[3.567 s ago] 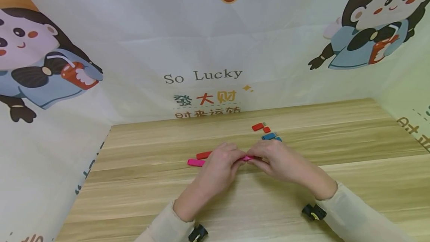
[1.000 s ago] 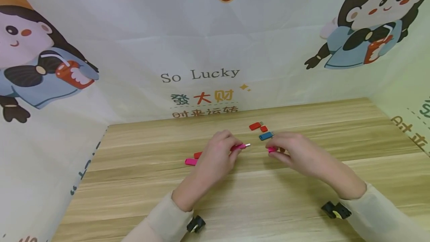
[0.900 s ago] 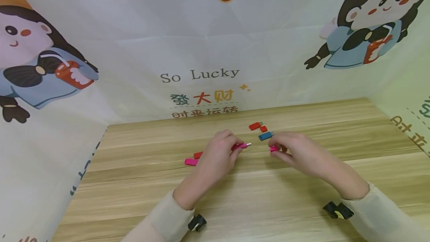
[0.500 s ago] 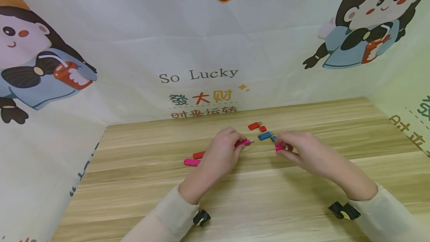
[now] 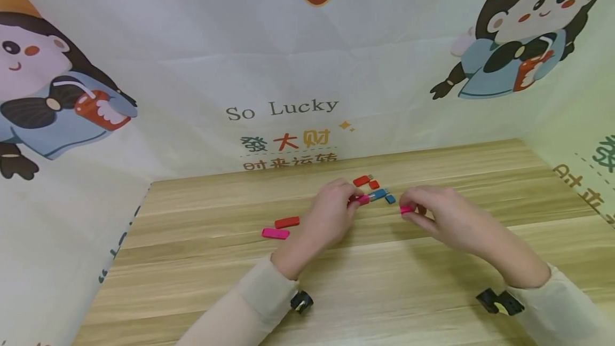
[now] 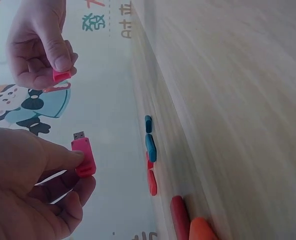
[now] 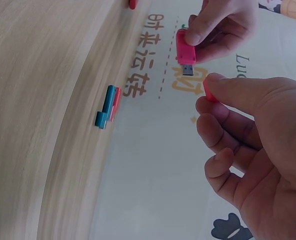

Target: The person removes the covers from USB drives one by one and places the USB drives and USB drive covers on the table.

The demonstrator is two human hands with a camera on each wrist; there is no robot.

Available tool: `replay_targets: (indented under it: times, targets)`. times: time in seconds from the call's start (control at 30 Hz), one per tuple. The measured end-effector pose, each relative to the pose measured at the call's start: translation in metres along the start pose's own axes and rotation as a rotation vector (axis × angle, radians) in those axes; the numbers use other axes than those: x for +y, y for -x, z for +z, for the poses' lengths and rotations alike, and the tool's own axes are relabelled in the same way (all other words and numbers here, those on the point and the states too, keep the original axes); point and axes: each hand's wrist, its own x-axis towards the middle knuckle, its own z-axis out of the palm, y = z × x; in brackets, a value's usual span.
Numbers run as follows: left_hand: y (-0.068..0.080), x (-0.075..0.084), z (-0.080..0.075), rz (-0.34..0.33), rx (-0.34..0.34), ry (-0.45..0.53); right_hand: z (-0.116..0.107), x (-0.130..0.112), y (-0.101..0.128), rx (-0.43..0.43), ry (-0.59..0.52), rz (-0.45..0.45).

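Note:
My left hand [image 5: 331, 212] pinches a pink USB stick [image 6: 84, 157] between thumb and fingers, its metal plug bare. In the head view this stick overlaps the near end of a blue USB stick [image 5: 378, 195] on the table. Off to the right, my right hand [image 5: 444, 218] pinches a small pink cap [image 5: 406, 210] by its sides, apart from the stick. A loose blue cap [image 5: 391, 199] lies between the hands, beside the blue stick. Behind them lie an uncapped red USB stick [image 5: 361, 181] and its red cap [image 5: 374, 185].
Left of my left wrist, a red stick [image 5: 286, 222] and a pink stick [image 5: 275, 234] lie side by side on the wooden table [image 5: 202, 260]. A printed cloth backdrop [image 5: 202, 79] stands at the table's back and sides.
My hands, earlier together at the pink stick, have drawn apart, the cap coming off with the right hand. The left hand has since moved right and away, toward the blue stick.

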Motion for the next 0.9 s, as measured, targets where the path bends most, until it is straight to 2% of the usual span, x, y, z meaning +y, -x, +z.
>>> replay_targets:
  times: [0.37,0.67,0.9]
  targets:
    - [-0.017,0.006,0.014,-0.026,-0.052,0.045,-0.005,0.002,0.005,-0.006,0.005,0.016]
    - [-0.032,0.009,0.028,-0.05,-0.104,0.046,-0.007,0.004,0.009,0.016,0.021,0.009]
    - [-0.043,0.009,0.037,-0.035,-0.098,0.07,-0.008,0.004,0.011,0.019,0.026,0.017]
